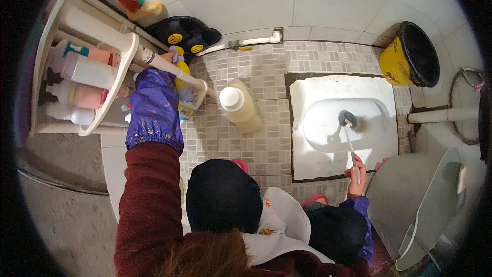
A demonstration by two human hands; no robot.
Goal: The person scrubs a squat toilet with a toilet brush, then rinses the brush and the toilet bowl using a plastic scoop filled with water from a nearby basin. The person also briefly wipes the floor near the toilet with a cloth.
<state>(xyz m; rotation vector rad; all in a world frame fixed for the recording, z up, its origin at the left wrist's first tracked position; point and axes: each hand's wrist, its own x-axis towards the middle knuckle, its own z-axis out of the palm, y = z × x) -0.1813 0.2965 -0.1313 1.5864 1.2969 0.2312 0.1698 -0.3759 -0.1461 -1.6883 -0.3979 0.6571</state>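
My right hand (357, 180) grips the white handle of a toilet brush (351, 144). Its grey round head is over the basin of a white squat toilet (384, 138) set in the floor. My left arm, in a purple sleeve cover, reaches to the plastic shelf rack (128, 46). There my left hand (167, 57) is beside the purple top of a yellow bottle (183, 67); the sleeve and rack hide most of the fingers, so its hold is unclear. A large bottle (245, 109) with a white cap and pale liquid stands on the tiles between the rack and the toilet.
Pump bottles (86, 71) fill the rack's upper shelf. Black basins (184, 32) lie by the wall near a white water pipe (259, 40). A yellow bucket (396, 61) with a black liner is at the far right. A grey bin-like container (413, 196) stands beside my right arm.
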